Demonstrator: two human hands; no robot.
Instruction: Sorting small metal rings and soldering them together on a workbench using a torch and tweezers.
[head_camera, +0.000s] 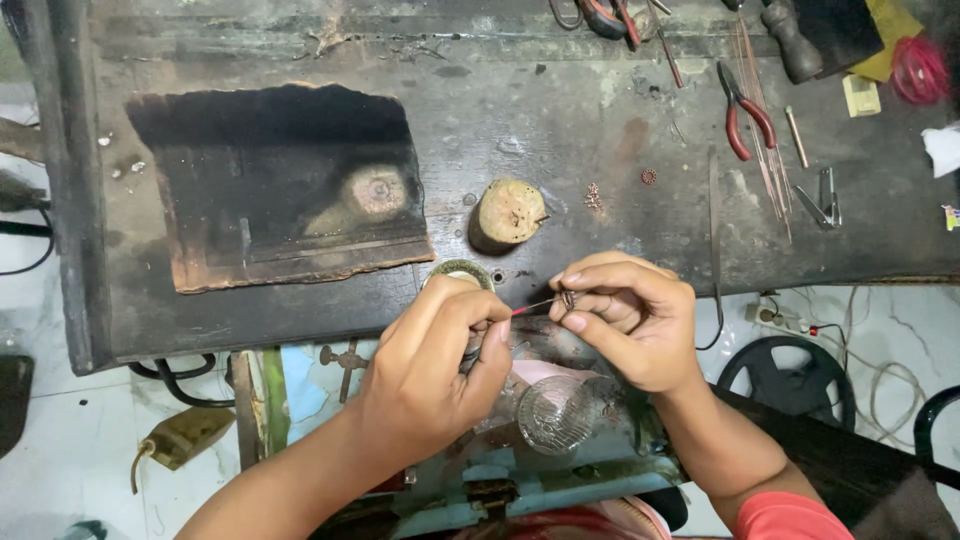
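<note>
My left hand (440, 365) pinches a thin tool with a red tip (528, 308), pointed right. My right hand (625, 320) holds a small round metal piece (568, 298) between thumb and forefinger, touching the tool's tip. Both hands hover at the near edge of a dark, scorched wooden workbench (560, 110). Just below the hands sits a ribbed clear glass bowl (555, 412). A small round metal cup (462, 272) sits on the bench edge behind my left hand.
A charred board (280, 190) lies on the bench's left. A wooden stump block (507, 213) stands mid-bench. Red-handled pliers (745, 112), thin wires (765, 150), tweezers (825, 200) and small copper pieces (593, 195) lie to the right. Cables and a power strip (780, 318) rest on the floor.
</note>
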